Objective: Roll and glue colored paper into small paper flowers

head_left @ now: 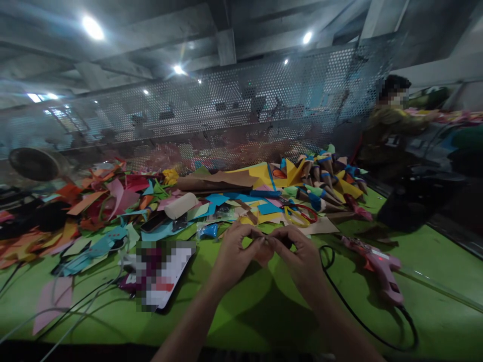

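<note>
My left hand [237, 249] and my right hand [300, 250] meet above the green table [249, 322]. Thumbs and fingertips of both are pinched on a small peach-coloured piece [265, 255] that looks like paper. Its upper edge is partly covered by the fingers. To the right of my right hand lies a pink hot glue gun [379, 266], a small red light on its body and a clear glue stick [441, 289] out of its back. Scissors [302, 215] with red and yellow handles rest just beyond my hands.
Coloured paper scraps [113, 201] heap along the back and left. Brown paper cones [320, 176] pile at the back right. A phone-like white object [177, 271] and cables lie left. Behind stand a perforated metal screen [234, 115], a fan [35, 164] and another person [388, 128].
</note>
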### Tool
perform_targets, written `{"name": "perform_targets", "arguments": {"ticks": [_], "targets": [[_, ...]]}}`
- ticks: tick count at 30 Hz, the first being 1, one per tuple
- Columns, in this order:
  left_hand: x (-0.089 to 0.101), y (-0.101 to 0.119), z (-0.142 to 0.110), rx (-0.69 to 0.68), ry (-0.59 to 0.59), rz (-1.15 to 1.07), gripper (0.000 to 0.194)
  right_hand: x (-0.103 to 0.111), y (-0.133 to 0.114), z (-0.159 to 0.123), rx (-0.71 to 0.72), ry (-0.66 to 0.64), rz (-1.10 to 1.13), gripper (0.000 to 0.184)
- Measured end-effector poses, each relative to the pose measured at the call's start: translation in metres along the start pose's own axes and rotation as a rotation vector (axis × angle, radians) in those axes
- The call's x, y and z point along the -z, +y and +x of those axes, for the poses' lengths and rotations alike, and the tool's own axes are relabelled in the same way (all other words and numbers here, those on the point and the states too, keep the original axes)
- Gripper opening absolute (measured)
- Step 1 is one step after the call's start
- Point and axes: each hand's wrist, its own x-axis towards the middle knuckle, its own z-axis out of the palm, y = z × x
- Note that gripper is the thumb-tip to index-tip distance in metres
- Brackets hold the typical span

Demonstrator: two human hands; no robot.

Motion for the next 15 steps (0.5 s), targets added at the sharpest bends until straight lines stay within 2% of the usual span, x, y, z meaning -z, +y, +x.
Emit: {"name": "perform_targets", "arguments": {"ticks": [3,11,15], "targets": [[0.0008,-0.0021,-0.0008,0.02,0.005,-0.053,0.007,-0.0006,-0.0005,-0.0001,-0.054,0.007,0.007,0.015],[0.0001,-0.0047,-0.0018,-0.003,0.052,-0.004,0.009,-0.0029,0.0028,-0.0002,-0.098,-0.043,0.076,0.021],[-0.0016,-0.0065,-0.0011,0.023,0.068,-0.044,0.006,-0.0019,0.0019,-0.0003,-0.098,-0.033,0.075,0.016]]}}
